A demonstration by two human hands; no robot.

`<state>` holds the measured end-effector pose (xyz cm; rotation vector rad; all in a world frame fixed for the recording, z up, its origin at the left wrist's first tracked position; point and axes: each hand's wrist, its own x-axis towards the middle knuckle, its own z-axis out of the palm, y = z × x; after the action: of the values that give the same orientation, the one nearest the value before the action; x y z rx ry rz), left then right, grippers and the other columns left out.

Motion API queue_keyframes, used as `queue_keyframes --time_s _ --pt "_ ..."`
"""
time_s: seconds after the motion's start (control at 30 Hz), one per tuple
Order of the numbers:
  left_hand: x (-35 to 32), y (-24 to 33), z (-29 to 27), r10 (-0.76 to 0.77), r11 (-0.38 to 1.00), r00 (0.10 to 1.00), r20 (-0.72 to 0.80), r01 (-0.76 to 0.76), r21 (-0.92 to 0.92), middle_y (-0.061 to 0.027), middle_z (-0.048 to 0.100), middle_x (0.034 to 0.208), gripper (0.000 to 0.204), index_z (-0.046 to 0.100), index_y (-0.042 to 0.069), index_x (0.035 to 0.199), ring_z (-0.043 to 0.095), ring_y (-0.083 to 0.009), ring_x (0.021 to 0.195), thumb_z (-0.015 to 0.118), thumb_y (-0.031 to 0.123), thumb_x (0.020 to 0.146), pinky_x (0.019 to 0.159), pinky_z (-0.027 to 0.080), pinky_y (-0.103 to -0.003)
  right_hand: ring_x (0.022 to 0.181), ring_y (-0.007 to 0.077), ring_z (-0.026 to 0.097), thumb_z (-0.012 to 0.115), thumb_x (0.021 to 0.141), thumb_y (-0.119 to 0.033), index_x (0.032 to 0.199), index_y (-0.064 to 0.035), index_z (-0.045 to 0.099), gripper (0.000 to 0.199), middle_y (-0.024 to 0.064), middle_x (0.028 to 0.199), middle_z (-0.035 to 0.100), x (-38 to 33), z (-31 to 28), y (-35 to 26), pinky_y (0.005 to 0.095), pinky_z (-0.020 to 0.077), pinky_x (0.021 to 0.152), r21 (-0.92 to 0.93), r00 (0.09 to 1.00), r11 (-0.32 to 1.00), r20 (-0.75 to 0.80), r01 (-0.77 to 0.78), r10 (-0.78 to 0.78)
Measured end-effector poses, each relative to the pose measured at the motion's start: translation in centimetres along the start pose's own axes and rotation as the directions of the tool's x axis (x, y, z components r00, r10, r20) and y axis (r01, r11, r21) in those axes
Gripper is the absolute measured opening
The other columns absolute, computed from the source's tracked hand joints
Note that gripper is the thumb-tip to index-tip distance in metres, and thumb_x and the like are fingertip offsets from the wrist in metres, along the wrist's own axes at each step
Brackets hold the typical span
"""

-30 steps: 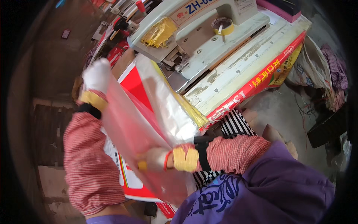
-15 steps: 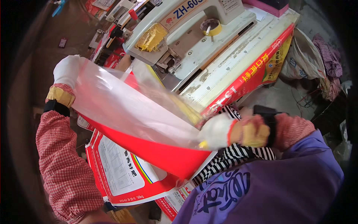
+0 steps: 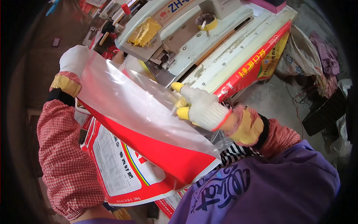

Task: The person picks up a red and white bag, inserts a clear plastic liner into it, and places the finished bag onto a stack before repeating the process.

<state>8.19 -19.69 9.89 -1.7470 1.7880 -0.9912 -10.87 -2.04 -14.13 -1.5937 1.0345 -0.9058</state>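
Cluttered workshop floor rings the surface [image 3: 238,52], where a pale sewing machine [image 3: 177,43] stands with a roll of yellow tape [image 3: 212,25] on its base. From my remote seat I see the clear film [image 3: 108,80] stretched slantwise in front of that machine, overlying a red-and-white bag [image 3: 156,145] that hangs over the lap. My left hand [image 3: 72,61], in a white glove, is closed on the film's upper left corner, though its fingertips are hidden. My right hand [image 3: 203,106] is at the film's far edge, forefinger stretched out, thumb and another finger near each other; whether they pinch the film I cannot tell.

To handle this well, I'd want the left corner firm and slightly raised, so the film hangs without twisting. Slick film probably slides easily, so I'd use the yellow fingertips of the right glove to find a single layer, then draw the edge smooth rather than tug it. Pulling too hard could drag the bag out of line beneath.
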Motion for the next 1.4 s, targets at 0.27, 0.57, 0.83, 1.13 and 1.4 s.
queue_keyframes --time_s 0.27,0.57,0.83,1.13,1.4 --pt "0.6 1.4 0.8 0.024 0.997 0.999 0.024 -0.022 -0.079 -0.0134 0.064 0.092 0.023 0.065 0.008 0.086 0.060 -0.0324 0.090 0.050 0.022 0.078 0.076 0.047 -0.039 0.050 0.0154 0.055 0.063 0.077 -0.023 0.103 -0.0007 0.056 0.035 0.0084 0.068 0.059 1.6 3.6 1.9 0.0278 0.0428 0.046 0.277 0.899 0.864 0.258 -0.420 0.354" --pt "9.3 -8.4 8.6 0.080 0.959 0.996 -0.029 -0.085 -0.272 -0.0202 0.062 0.080 0.016 0.064 0.003 0.085 0.063 -0.0287 0.084 0.056 0.011 0.074 0.073 0.047 -0.038 0.086 0.0321 0.058 0.053 0.080 -0.036 0.096 -0.0059 0.058 0.034 0.0140 0.095 0.061 2.6 8.6 -2.1 0.0405 0.0449 0.075 -0.043 0.980 0.982 0.084 0.183 -0.179" --pt "-0.3 16.4 18.8 0.360 0.922 0.902 -0.240 -0.383 -0.059 -0.0096 0.061 0.075 0.025 0.055 0.012 0.103 0.062 -0.0262 0.061 0.045 0.012 0.080 0.051 0.050 -0.037 0.057 0.0276 0.059 0.055 0.082 -0.027 0.093 -0.0176 0.063 0.017 0.0145 0.069 0.060 -6.1 2.1 3.4 0.0341 0.0473 0.050 0.115 0.976 0.988 -0.200 0.105 -0.080" --pt "2.1 17.1 23.3 0.252 0.593 0.676 -0.692 -0.673 -0.442 -0.0077 0.060 0.077 0.009 0.059 0.011 0.081 0.059 -0.0284 0.069 0.051 0.012 0.076 0.055 0.046 -0.037 0.086 0.0065 0.051 0.054 0.082 0.000 0.105 -0.0027 0.061 0.024 0.0014 0.091 0.061 -9.2 -0.3 5.2 0.0217 0.0434 0.075 0.871 0.779 0.298 0.139 -0.390 0.612" --pt "2.1 17.2 22.6 0.448 0.565 0.841 -0.302 -0.528 -0.634 -0.0143 0.062 0.082 0.015 0.063 0.007 0.085 0.059 -0.0314 0.076 0.051 0.014 0.078 0.068 0.047 -0.036 0.070 0.0238 0.061 0.062 0.074 -0.012 0.090 -0.0077 0.063 0.017 0.0122 0.077 0.063 -8.4 -2.0 2.7 0.0284 0.0482 0.065 -0.229 0.922 0.894 -0.060 -0.386 0.383"
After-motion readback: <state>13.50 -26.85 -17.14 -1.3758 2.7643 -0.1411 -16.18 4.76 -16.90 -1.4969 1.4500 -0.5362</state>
